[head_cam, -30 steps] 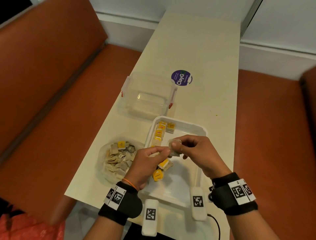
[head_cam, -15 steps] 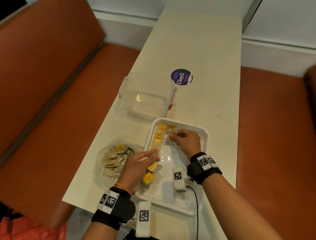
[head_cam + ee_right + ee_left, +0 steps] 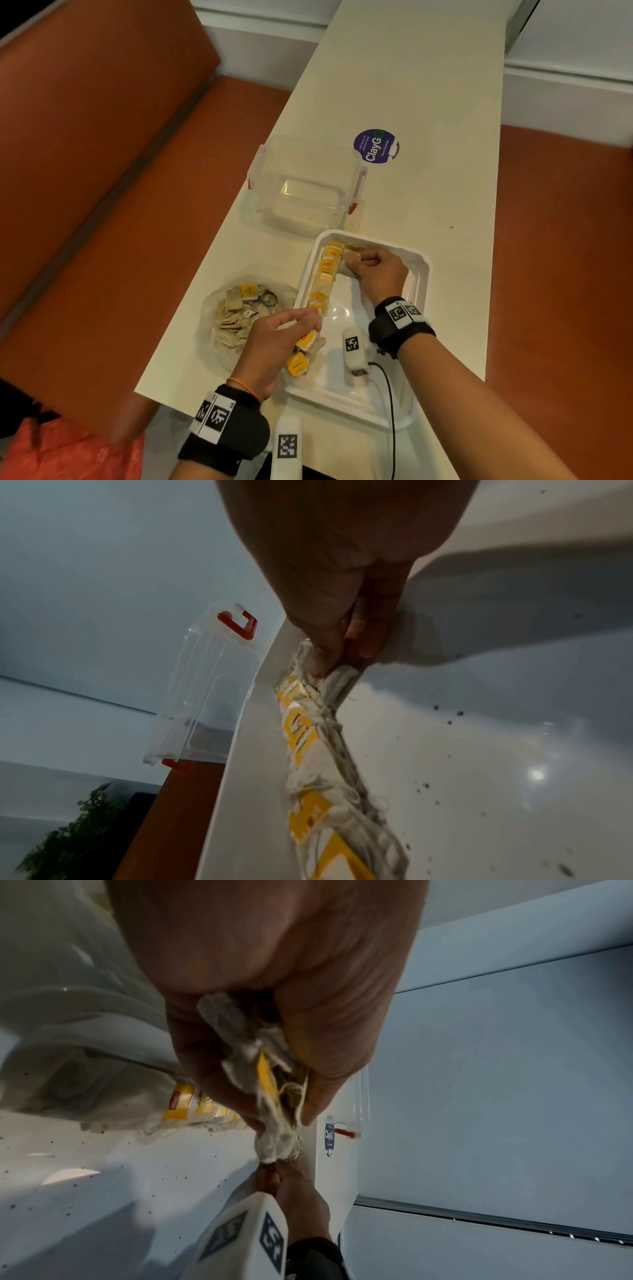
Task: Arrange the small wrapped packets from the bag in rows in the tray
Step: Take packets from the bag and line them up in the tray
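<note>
Worktop (image 3: 428, 102): cream, between orange benches; clear lidded box (image 3: 305, 185) at its far side.
Tray (image 3: 419, 274): white, near edge of worktop.
Row of packets (image 3: 327, 267): along the tray's left wall, yellow tags up.
Bag (image 3: 209, 318): just left of tray, loose packets inside.
Right hand (image 3: 380, 274): grip pinching one packet (image 3: 337, 679) at the row's far end.
Left hand (image 3: 274, 339): grip closed on bunched packets (image 3: 260, 1069), over the tray's left rim.

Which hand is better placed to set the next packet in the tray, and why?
Probably the left hand: it holds spare packets over the tray beside the bag, while the right hand pinches one packet at the far end of the row.
</note>
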`<action>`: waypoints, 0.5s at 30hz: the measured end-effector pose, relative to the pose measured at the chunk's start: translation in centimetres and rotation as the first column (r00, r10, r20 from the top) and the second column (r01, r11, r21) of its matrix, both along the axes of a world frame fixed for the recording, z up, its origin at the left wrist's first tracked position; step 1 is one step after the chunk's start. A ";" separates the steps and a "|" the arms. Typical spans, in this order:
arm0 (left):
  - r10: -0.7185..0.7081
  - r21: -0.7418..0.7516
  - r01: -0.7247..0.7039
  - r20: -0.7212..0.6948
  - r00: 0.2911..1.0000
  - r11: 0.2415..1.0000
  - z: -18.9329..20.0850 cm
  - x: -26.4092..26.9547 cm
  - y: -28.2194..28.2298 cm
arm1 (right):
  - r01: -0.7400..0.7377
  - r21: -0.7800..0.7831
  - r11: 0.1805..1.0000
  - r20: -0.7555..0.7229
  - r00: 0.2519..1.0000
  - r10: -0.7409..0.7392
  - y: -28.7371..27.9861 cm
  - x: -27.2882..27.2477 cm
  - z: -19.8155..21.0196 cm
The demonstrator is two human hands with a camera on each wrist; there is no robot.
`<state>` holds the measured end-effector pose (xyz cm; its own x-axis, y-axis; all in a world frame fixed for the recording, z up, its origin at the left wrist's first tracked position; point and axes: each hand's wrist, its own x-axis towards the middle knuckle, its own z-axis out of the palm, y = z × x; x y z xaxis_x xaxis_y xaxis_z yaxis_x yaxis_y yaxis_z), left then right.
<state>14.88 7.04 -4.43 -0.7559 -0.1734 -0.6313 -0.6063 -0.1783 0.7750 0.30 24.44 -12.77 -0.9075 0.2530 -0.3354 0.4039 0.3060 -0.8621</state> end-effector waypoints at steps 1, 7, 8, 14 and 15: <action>0.002 0.003 -0.002 0.002 1.000 1.000 0.0 0.0 0.1 | 0.006 -0.003 1.000 -0.005 1.000 -0.006 0.0 0.1 0.0; 0.083 0.120 -0.088 0.046 0.995 0.989 0.4 0.0 0.5 | 0.045 -0.021 0.999 0.000 0.999 -0.045 0.1 0.7 0.5; 0.090 0.129 -0.095 0.046 0.995 0.987 0.4 0.0 0.6 | 0.058 -0.015 0.998 -0.016 0.998 -0.058 0.2 0.8 0.6; 0.091 0.128 -0.096 0.046 0.995 0.987 0.2 0.2 0.6 | -0.089 0.024 0.996 -0.064 0.994 0.090 -0.4 1.6 -0.5; 0.088 0.126 -0.093 0.044 0.995 0.988 0.2 0.2 0.6 | -0.115 0.036 0.993 -0.067 0.991 0.118 -0.5 1.5 -0.7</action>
<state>15.06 7.66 -4.19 -0.7158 -0.1559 -0.6807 -0.6116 -0.3304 0.7189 1.79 23.99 -13.43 -0.9521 0.1539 -0.2644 0.3039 0.3758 -0.8755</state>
